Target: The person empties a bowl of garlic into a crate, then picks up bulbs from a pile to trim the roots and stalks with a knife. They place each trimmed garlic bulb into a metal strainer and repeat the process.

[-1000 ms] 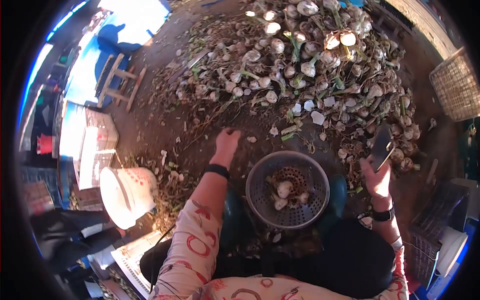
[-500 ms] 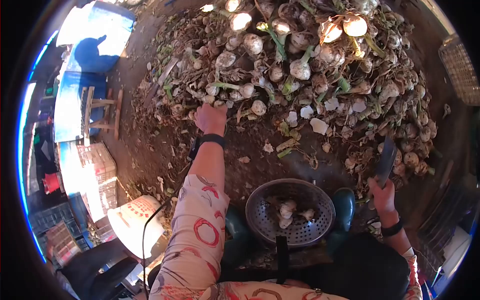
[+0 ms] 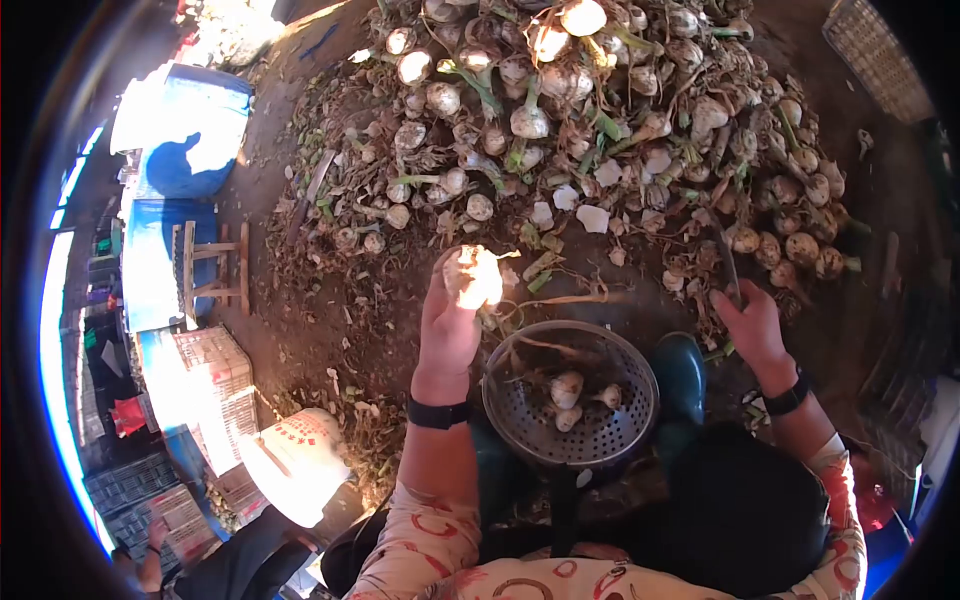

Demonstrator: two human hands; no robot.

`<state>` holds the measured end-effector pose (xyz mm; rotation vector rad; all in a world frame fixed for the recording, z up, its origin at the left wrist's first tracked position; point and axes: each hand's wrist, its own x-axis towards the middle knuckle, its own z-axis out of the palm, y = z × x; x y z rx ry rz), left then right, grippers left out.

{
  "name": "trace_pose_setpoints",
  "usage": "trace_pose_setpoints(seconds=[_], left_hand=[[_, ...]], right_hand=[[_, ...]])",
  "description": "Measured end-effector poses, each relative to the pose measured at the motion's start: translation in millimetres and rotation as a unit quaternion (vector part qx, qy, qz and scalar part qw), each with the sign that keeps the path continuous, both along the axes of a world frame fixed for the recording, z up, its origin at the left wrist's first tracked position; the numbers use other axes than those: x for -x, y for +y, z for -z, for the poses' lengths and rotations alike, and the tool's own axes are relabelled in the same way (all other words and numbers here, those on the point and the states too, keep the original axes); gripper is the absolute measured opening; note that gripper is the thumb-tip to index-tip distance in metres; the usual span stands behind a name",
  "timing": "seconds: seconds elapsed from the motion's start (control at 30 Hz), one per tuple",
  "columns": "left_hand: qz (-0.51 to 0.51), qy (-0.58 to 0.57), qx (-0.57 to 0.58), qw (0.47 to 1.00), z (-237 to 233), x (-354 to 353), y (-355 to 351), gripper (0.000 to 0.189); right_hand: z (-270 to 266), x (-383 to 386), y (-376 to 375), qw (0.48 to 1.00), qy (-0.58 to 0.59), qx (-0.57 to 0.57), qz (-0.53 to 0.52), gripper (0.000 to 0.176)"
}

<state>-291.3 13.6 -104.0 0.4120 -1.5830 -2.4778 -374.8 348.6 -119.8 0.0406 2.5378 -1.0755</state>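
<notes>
Grasping one garlic bulb (image 3: 472, 276): left hand (image 3: 447, 328); right hand (image 3: 752, 326) grips knife (image 3: 727, 264); colander (image 3: 612, 436) holds three.

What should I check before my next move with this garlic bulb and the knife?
1. Left hand has a firm grip on the pale garlic bulb: ok, the bulb is held up at the fingertips.
2. Right hand has a grip on the dark-bladed knife: ok, the blade points away toward the heap.
3. Blade is clear of the left hand: ok, they are well apart.
4. Round perforated metal colander has room: ok, only a few bulbs lie in it.
5. Bulb's stalk and roots: cannot tell, sunlight washes it out.
6. Heap of untrimmed garlic is within reach: ok, it lies just ahead.
</notes>
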Motion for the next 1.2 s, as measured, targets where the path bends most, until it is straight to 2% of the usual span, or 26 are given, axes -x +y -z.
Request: trace_pose_setpoints(seconds=[0.07,0.1,0.13,0.17,0.2,0.23,0.33,0.37,0.43,0.47,0.53,0.57,0.63,0.67,0.73,0.8,0.9,0.93,0.97,1.0,1.07,1.1,1.17,1.2], left_hand=[[-0.034,-0.029,0.129,0.991,-4,-4,8,0.026],[-0.091,-0.084,0.04,0.991,-2,-5,4,0.026],[-0.097,-0.085,0.045,0.991,5,-9,-4,0.026],[-0.132,-0.143,0.106,0.975,15,-13,-15,0.022],[-0.167,-0.2,0.163,0.952,26,-15,-28,0.019],[-0.176,-0.286,0.111,0.935,30,-14,-46,0.017],[-0.282,-0.355,0.034,0.891,58,-9,-85,0.029],[-0.283,-0.355,0.031,0.89,75,-5,-106,0.029],[-0.206,-0.34,0.274,0.876,110,8,-140,0.036],[-0.204,-0.342,0.271,0.876,101,23,-136,0.036],[-0.157,-0.366,0.555,0.731,86,53,-132,0.038],[-0.157,-0.365,0.552,0.733,92,63,-135,0.038],[-0.012,-0.403,0.686,0.605,100,84,-140,0.041],[-0.013,-0.403,0.683,0.609,107,91,-145,0.041],[0.056,-0.469,0.682,0.558,118,97,-151,0.041],[0.075,-0.48,0.67,0.561,120,101,-158,0.04],[0.077,-0.357,0.742,0.563,121,85,-157,0.038],[0.078,-0.356,0.743,0.561,115,77,-153,0.038],[-0.004,-0.37,0.58,0.726,105,69,-144,0.034],[-0.082,-0.364,0.382,0.846,93,58,-134,0.031],[-0.2,-0.344,0.138,0.907,58,36,-102,0.028],[-0.197,-0.35,0.137,0.906,41,23,-89,0.028],[-0.068,-0.24,-0.043,0.967,19,-1,-62,0.033],[-0.061,-0.242,-0.051,0.967,16,-10,-53,0.033]], right_hand=[[-2,-3,-4,0.999,0.005,-0.005,-0.037,0.023],[-4,-6,-4,0.999,0.005,0.002,-0.039,0.023],[-7,-8,-3,0.998,-0.052,0.035,-0.01,0.022],[-7,-11,-1,0.992,-0.11,0.066,0.017,0.021],[-4,-13,2,0.992,-0.11,0.067,0.01,0.021],[0,-16,9,0.991,-0.113,0.072,0.02,0.02],[4,-21,25,0.992,-0.108,0.053,0.027,0.021],[5,-22,29,0.994,-0.098,0.03,0.026,0.024],[15,-22,39,0.992,-0.116,0.03,0.046,0.024],[18,-24,41,0.988,-0.137,0.033,0.065,0.024],[19,-25,38,0.985,-0.151,0.029,0.082,0.024],[19,-26,36,0.981,-0.165,0.029,0.096,0.025],[22,-27,35,0.984,-0.155,0.011,0.083,0.024],[22,-28,34,0.986,-0.15,-0.004,0.07,0.024],[12,-25,29,0.978,-0.192,-0.005,0.086,0.025],[10,-25,29,0.977,-0.203,-0.03,0.058,0.025],[13,-25,27,0.969,-0.228,-0.021,0.098,0.026],[17,-24,27,0.968,-0.229,-0.02,0.099,0.026],[21,-23,28,0.972,-0.215,-0.053,0.078,0.028],[23,-25,29,0.974,-0.204,-0.086,0.059,0.029],[21,-22,22,0.973,-0.215,-0.065,0.056,0.027],[18,-22,18,0.972,-0.225,-0.048,0.05,0.024],[21,-23,21,0.972,-0.224,-0.052,0.046,0.022],[24,-25,24,0.974,-0.216,-0.049,0.043,0.02]])
